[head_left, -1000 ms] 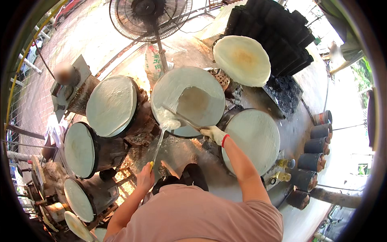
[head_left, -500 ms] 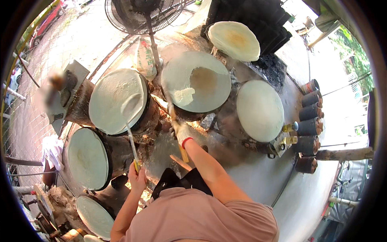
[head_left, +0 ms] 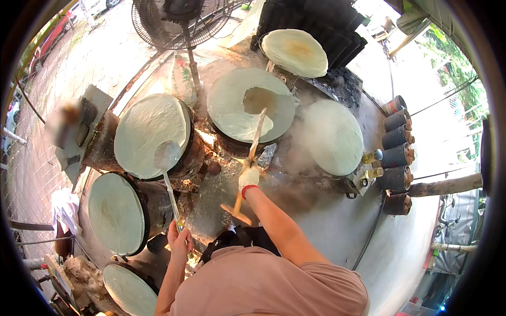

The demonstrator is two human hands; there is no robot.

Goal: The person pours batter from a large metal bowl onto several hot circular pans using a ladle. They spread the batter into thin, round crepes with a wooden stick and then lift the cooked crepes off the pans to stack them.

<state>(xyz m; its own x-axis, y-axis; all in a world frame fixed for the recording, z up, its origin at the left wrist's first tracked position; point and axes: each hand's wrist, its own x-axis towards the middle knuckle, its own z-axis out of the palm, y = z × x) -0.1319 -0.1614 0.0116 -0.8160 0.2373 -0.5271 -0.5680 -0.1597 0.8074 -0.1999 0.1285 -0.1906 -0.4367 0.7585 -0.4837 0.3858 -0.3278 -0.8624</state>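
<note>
My bare left hand (head_left: pixel 180 239) is closed on the yellow-ended handle of a long metal ladle (head_left: pixel 167 155), its bowl over the right part of the left round griddle (head_left: pixel 147 134). A white glove with a red cuff covers my right hand (head_left: pixel 249 176), closed around a wooden spreader (head_left: pixel 235 213) with a crosspiece at its near end. The far, flat part of the wood reaches over the front of the middle griddle (head_left: pixel 232 102). Pale batter coats that griddle, with a brown patch (head_left: pixel 258 100) near its middle. Whether the wood touches the batter I cannot tell.
More batter-covered griddles stand at the right (head_left: pixel 334 139) and the left (head_left: pixel 116 213), with steam over the right one. A pale round sheet (head_left: pixel 295 52) rests at the back beside black stacked pieces (head_left: pixel 311 21). A fan (head_left: pixel 182 21) stands behind; dark canisters (head_left: pixel 395 158) line the right.
My right hand has moved right, and the spreader's far end has swung right and over the middle griddle. The ladle bowl has come slightly nearer me over the left griddle. The view has shifted a little.
</note>
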